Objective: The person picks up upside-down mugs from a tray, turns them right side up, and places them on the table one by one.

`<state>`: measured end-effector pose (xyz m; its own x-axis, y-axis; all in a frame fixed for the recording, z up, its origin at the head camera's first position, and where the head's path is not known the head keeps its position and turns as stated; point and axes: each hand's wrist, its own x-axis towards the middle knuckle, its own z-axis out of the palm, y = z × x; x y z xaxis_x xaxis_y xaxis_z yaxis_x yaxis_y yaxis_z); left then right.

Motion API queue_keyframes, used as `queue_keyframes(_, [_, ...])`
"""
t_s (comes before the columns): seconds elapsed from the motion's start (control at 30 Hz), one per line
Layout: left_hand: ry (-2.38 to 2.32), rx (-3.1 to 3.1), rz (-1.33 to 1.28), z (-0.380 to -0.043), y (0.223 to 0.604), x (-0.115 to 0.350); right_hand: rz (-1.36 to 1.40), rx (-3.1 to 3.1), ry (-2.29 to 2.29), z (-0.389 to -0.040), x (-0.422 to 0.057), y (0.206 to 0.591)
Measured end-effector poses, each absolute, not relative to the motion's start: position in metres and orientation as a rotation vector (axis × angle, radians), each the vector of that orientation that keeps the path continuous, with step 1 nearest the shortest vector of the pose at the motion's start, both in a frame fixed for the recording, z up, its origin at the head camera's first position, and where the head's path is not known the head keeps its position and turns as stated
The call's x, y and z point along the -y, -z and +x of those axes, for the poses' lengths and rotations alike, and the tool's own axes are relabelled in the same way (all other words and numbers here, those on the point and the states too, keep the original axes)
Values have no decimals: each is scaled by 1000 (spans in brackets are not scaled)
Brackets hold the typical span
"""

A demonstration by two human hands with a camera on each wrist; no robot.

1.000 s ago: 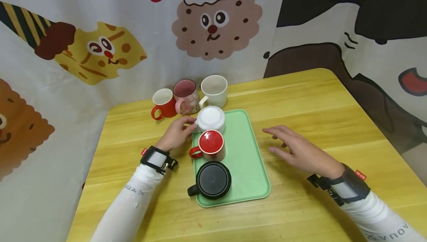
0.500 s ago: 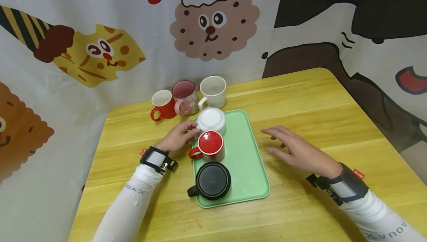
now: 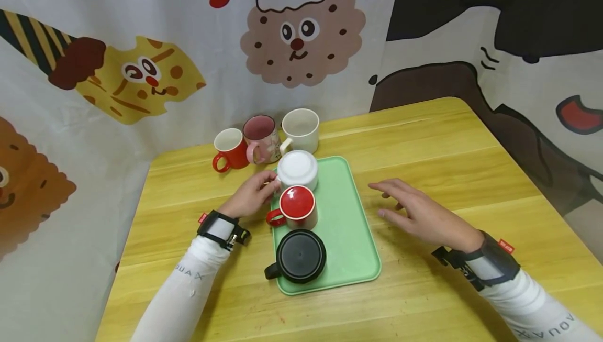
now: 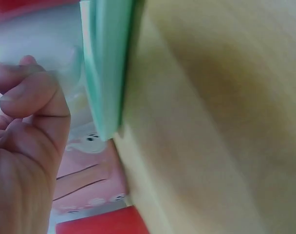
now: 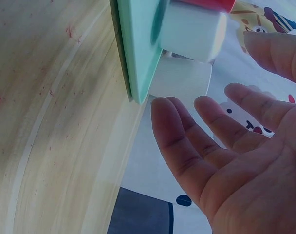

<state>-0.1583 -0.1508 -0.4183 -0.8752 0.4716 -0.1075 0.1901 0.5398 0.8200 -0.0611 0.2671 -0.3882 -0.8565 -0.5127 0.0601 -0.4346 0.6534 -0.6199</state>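
Note:
A white mug point(image 3: 298, 170), its flat base facing up, stands at the far left of the green tray point(image 3: 346, 237). My left hand point(image 3: 249, 195) pinches its handle between thumb and curled fingers; the handle is mostly hidden. Nearer along the tray come a mug with a glossy red top point(image 3: 298, 203) and red handle, then a black mug point(image 3: 301, 256) with a flat dark top. Their handles point left, over the tray's edge. Right of the tray, my right hand point(image 3: 421, 215) hovers with fingers spread and holds nothing; the right wrist view shows its palm and loosely bent fingers.
Behind the tray, upright mugs stand in a row: a red one point(image 3: 231, 149), a pink one point(image 3: 261, 140) and a cream one point(image 3: 301, 130) close to the white mug. All sit on a yellow wooden table point(image 3: 424, 138). A cartoon-printed curtain point(image 3: 188, 7) hangs behind.
My left hand shifted slightly toward the tray and its fingers closed on the white mug's handle. The white mug shifted only slightly. My right hand stayed almost still.

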Motion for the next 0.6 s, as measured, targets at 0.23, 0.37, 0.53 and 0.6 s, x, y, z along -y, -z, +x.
queue_keyframes(0.23, [-1330, -2471, 551, -153, 397, 150, -802, -2743, 995, -64, -266, 387])
queue_keyframes(0.37, [-1442, -2442, 614, -150, 383, 147, -816, -2748, 1012, -67, -263, 385])
queue_keyframes(0.53, [-1617, -2387, 739, -148, 368, 139, -824, -2746, 1087, -74, -256, 380])
queue_keyframes(0.6, [-1696, -2350, 773, -147, 364, 135, -817, -2726, 1152, -77, -251, 377])
